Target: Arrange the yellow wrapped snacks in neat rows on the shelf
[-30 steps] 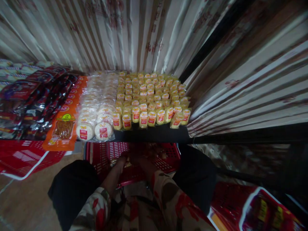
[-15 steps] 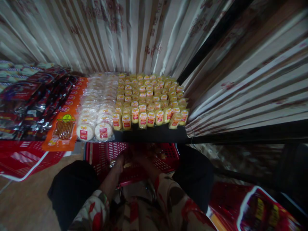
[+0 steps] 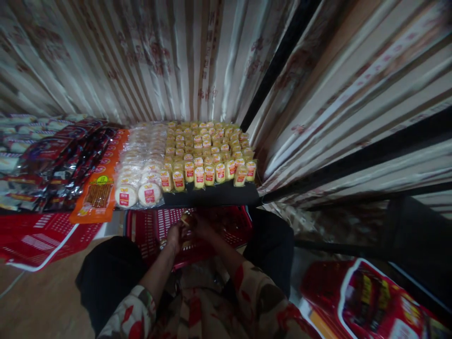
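Note:
My left hand (image 3: 173, 234) and my right hand (image 3: 201, 227) meet over a red plastic basket (image 3: 151, 225) between my knees. Both close around small yellow packets (image 3: 186, 219) held just above the basket; it is dark there and the fingers are hard to make out. Right above the basket, a black shelf (image 3: 215, 194) carries rows of small yellow snack packets (image 3: 206, 153) with red labels and, to their left, round white cakes in clear wrap (image 3: 141, 176).
Orange sausage-stick packs (image 3: 97, 195) and dark red shiny bags (image 3: 52, 165) fill the shelf's left part. A striped curtain (image 3: 158, 56) hangs behind. Red printed packaging (image 3: 367, 296) lies at lower right, more at lower left (image 3: 35, 235). Wooden floor shows at bottom left.
My hands have risen from inside the basket toward the shelf edge, with a yellow packet now showing between them. The view has tilted up and shifted slightly.

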The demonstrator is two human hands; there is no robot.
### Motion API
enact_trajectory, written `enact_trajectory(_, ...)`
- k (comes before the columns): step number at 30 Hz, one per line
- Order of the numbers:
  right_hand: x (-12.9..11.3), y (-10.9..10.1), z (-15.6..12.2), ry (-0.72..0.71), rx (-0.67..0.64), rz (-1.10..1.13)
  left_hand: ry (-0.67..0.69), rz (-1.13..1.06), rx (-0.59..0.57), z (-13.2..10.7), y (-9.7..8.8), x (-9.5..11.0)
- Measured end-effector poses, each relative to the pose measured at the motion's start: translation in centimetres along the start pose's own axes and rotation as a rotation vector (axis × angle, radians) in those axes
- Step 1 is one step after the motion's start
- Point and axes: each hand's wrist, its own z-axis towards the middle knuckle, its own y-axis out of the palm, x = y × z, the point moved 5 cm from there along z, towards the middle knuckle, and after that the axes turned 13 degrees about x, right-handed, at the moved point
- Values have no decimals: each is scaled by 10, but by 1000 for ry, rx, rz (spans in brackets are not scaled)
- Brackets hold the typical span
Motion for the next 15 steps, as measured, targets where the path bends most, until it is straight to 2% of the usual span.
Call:
enact_trajectory(7,-16,-25,-13,-91,36,-49,83,-69,24,-21,2,13)
enact_trajectory(15,-41,-60,-32,-255,90,-77,206,-24,-80,-46,7,21)
